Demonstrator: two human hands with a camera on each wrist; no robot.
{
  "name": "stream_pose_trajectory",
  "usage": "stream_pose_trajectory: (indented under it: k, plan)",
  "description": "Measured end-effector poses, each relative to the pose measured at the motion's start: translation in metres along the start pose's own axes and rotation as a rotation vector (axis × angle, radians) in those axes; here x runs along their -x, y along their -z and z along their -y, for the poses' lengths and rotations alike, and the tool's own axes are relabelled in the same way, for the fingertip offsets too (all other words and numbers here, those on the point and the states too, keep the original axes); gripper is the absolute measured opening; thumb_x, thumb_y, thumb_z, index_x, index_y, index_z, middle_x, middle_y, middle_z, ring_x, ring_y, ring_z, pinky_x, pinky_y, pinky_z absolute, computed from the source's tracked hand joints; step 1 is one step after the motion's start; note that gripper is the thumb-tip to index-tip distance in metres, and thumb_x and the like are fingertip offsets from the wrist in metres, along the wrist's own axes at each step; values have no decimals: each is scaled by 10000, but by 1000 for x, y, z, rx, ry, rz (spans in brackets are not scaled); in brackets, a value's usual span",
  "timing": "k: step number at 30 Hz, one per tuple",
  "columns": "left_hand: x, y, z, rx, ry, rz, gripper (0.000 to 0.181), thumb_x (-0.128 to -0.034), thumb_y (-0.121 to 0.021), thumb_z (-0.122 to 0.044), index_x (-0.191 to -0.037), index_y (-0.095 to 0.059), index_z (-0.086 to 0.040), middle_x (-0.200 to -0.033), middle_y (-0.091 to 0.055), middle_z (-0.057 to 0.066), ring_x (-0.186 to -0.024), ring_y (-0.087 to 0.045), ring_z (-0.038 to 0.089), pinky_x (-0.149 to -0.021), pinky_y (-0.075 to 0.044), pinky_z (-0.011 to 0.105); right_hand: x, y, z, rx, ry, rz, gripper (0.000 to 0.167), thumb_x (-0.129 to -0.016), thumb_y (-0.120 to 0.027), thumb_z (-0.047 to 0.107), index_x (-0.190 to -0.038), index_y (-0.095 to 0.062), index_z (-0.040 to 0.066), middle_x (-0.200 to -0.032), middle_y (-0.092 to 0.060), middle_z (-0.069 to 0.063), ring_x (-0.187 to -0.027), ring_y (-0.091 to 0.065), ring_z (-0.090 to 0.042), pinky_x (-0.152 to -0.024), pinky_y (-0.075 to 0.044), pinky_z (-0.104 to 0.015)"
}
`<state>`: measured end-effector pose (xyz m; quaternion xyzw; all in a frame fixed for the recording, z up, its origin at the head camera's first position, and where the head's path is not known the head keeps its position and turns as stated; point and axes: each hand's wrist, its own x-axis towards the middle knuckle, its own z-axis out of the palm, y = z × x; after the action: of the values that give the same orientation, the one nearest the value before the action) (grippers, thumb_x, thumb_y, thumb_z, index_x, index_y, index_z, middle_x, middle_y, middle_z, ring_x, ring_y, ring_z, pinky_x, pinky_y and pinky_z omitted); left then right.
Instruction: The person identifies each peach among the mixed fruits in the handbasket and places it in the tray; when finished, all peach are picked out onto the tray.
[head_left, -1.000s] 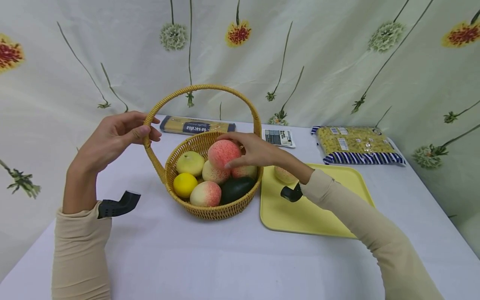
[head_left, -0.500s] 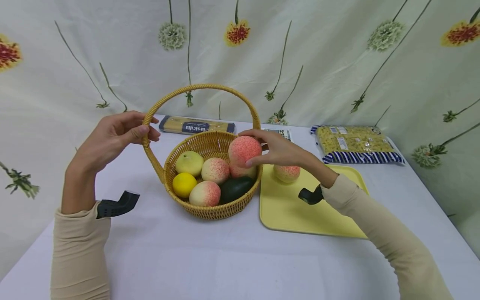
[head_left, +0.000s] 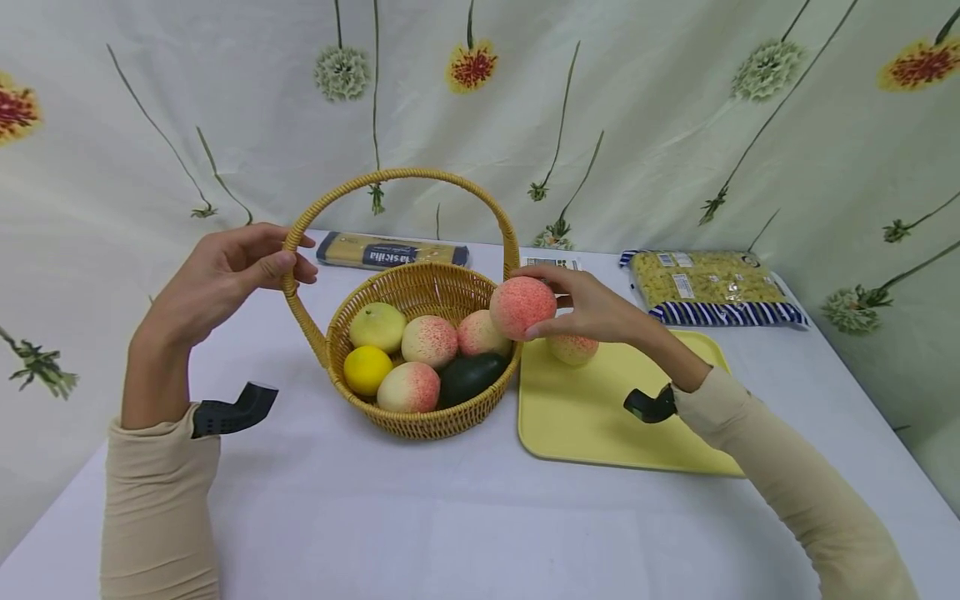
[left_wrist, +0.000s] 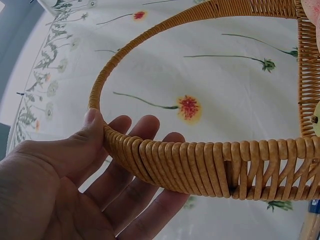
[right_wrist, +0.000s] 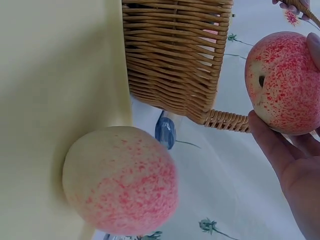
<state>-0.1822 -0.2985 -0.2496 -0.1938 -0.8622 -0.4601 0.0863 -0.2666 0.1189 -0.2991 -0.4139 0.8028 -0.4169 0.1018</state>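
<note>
Blue-labelled packet (head_left: 393, 251) lying flat, striped pasta bag (head_left: 712, 287) at right, flowered cloth (head_left: 262, 100) behind, white tabletop (head_left: 435, 525)

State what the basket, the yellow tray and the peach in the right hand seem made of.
The basket: wicker, perhaps rattan, slightly glossy; woven strands show. The tray: probably plastic, satin; smooth, evenly yellow. The peach: possibly foam imitation, matt; speckled, paint-like colouring.

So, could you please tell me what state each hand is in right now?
Left hand: gripping the wicker basket handle.
Right hand: holding a red-speckled peach.
</note>
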Motion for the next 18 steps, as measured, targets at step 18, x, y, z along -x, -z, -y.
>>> stream_pose_trajectory:
  k: [18]
  plan:
    - [0, 0, 0, -2, 5, 1, 267, -987, -525, -122, -1234, -569, -31, -922, -701, 62, -837, -671, 152, -775, -536, 171, 35, 11, -24, -38, -86, -88, 690, -822, -749, 99, -1417, -402, 67, -1381, -460, -123, -1197, -527, -309, -951, -491, -491]
